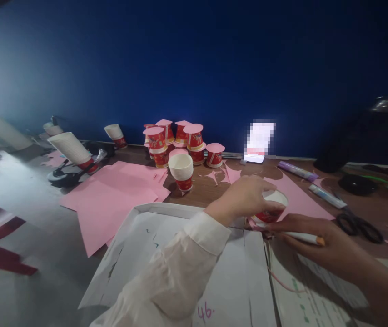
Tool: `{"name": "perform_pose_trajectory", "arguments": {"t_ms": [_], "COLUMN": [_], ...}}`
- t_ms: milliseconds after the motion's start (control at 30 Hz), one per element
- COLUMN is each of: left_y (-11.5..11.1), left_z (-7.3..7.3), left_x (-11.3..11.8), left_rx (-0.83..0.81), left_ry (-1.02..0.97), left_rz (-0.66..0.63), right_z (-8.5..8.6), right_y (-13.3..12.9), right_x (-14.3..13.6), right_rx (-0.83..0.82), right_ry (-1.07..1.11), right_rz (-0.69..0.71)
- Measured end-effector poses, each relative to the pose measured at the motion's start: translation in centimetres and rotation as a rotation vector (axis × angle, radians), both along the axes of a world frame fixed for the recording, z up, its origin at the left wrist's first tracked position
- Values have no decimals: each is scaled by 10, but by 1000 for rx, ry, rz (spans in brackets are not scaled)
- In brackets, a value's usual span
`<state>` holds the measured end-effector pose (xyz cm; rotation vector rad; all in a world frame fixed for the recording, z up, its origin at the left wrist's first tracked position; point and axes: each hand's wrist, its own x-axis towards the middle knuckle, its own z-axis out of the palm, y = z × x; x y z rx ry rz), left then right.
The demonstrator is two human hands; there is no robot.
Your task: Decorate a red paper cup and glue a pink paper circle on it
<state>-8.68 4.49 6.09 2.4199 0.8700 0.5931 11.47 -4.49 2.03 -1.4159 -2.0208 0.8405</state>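
My left hand (243, 197) grips a red and white paper cup (276, 198) by its rim and side. The cup stands upright on a sheet of pink paper (305, 200), beyond the edge of the white box lid. My right hand (333, 245) is closed round a white pen (301, 237) with an orange end. Its front end is near the cup's base, where my fingers hide the tip. Left of the hands stands an upright stack of paper cups (181, 168).
Pink-topped red cups (194, 136) are piled by the blue wall. Pink sheets (119, 188) lie at left, near a tilted cup stack (69, 147). A lit phone (258, 141) leans at the back. Scissors (359, 226), a glue tube (326, 196) and a purple tube (296, 171) lie at right.
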Motion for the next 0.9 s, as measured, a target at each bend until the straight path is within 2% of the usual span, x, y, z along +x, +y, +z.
{"name": "perform_pose_trajectory", "arguments": {"t_ms": [133, 567, 900], "left_y": [0, 2, 2], "left_z": [0, 0, 0], "left_x": [0, 0, 1], "left_rx": [2, 7, -16], "left_ry": [17, -6, -3], "left_rz": [4, -26, -22], "right_z": [0, -4, -4], "right_y": [0, 4, 3], "right_x": [-5, 2, 12], "right_rx": [37, -12, -148], "right_ry": [-10, -84, -45], "right_rz": [21, 10, -76]}}
